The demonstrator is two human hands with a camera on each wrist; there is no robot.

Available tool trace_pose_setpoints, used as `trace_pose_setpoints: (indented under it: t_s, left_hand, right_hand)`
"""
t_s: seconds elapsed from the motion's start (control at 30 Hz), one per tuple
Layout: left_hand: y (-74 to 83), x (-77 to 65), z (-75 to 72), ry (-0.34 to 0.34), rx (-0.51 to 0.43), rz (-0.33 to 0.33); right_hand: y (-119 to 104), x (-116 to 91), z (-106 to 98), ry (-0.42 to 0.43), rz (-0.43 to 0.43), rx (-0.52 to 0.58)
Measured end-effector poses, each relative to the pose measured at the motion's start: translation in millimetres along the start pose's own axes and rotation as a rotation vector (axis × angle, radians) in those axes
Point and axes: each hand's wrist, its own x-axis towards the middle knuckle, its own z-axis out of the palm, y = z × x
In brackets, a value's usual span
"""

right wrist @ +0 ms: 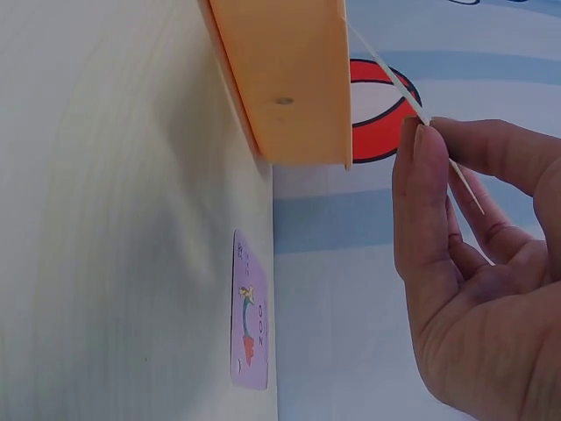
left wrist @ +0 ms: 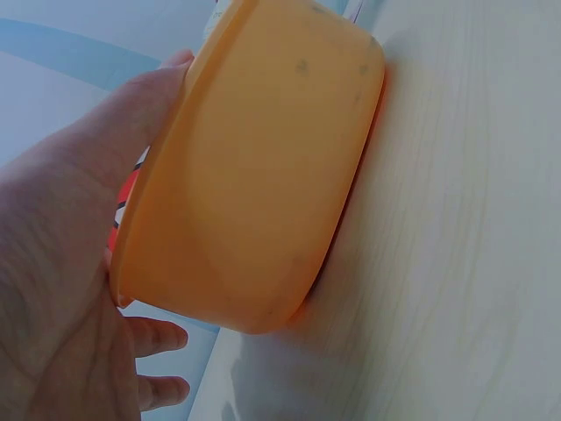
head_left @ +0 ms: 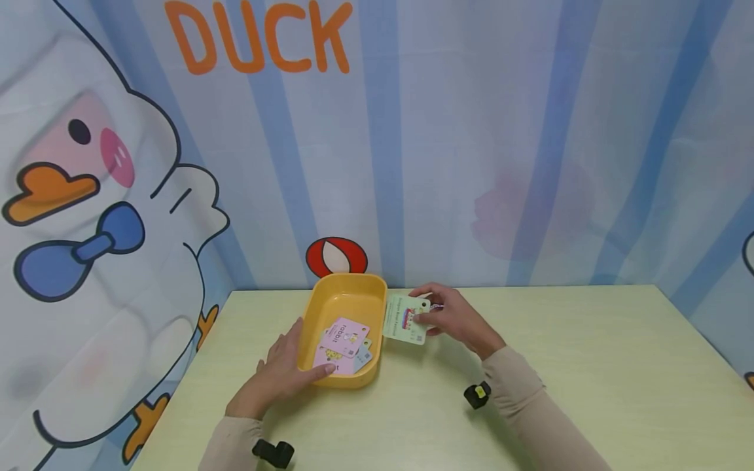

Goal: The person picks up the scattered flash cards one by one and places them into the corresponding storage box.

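Note:
My left hand [head_left: 278, 374] grips the near left side of a yellow plastic tub [head_left: 360, 381], its thumb over the rim and its fingers along the outer side. In the tub lie several picture cards, a pink rabbit card [head_left: 340, 338] on top of them. Just past the tub's right rim, my right hand [head_left: 458, 320] pinches a pale green card [head_left: 394, 322] between thumb and fingers. Seen edge-on in the right wrist view, that card [right wrist: 386, 70] slants up against the tub's rim. A purple zoo card [right wrist: 250, 316] lies on the table beyond the right hand.
The pale wooden table [head_left: 589, 366] ends at the back against a blue-striped curtain [head_left: 448, 131] with a printed duck. Black wrist cameras sit on both sleeves. The tub stands near the table's back edge.

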Motion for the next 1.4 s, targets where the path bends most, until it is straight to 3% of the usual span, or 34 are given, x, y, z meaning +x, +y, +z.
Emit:
trace_pose_setpoints:
  t_s: [0.57, 1.4]
  left_hand:
    - [1.4, -0.7, -0.5, 0.003, 0.004, 0.0]
    - [0.7, 0.4, 0.8, 0.003, 0.01, -0.009]
  right_hand:
    - [-12.0, 3.4, 7.3, 0.002, 0.025, -0.022]
    - [-12.4, 18.3, 29.0, -0.005, 0.027, 0.004]
